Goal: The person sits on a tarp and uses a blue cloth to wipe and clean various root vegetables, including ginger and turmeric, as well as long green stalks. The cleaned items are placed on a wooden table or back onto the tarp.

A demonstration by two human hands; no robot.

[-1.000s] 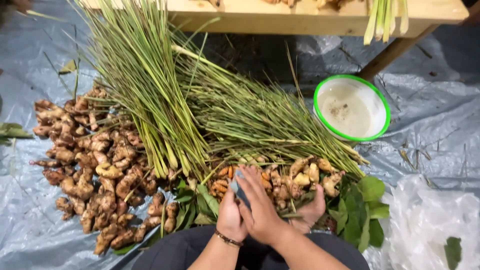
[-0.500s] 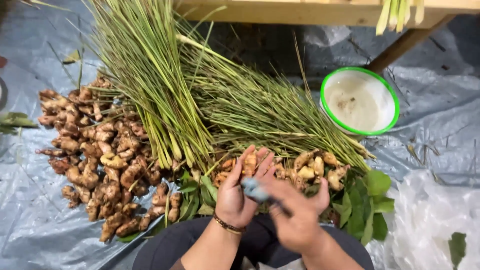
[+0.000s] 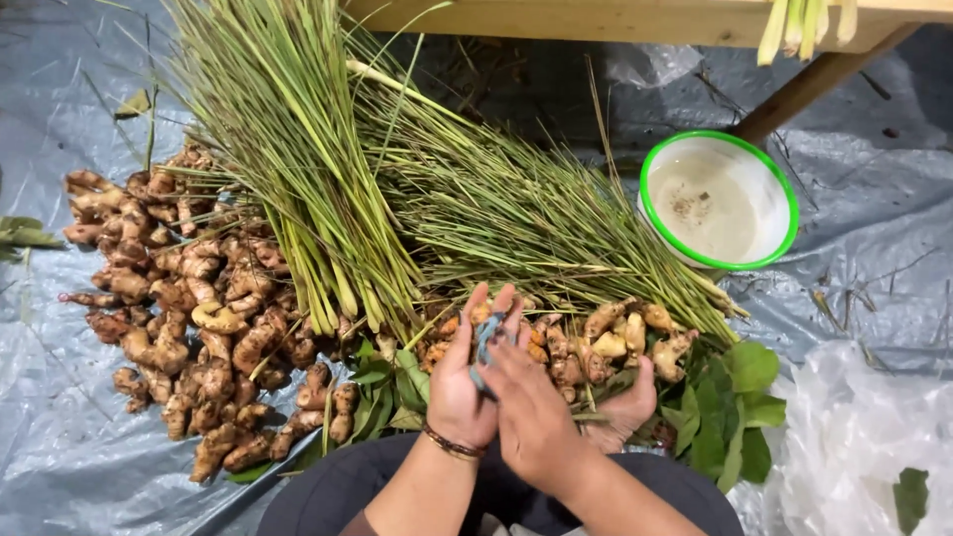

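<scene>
Between both hands, a half-hidden bluish band (image 3: 485, 342), kind unclear.

A produce-sorting spot: roots (image 3: 189, 308) and lemongrass (image 3: 328, 169) heaped on tarpaulin (image 3: 60, 447).

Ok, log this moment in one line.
left hand: touching blue-grey band | right hand: on band | ahead: roots, lemongrass
</scene>
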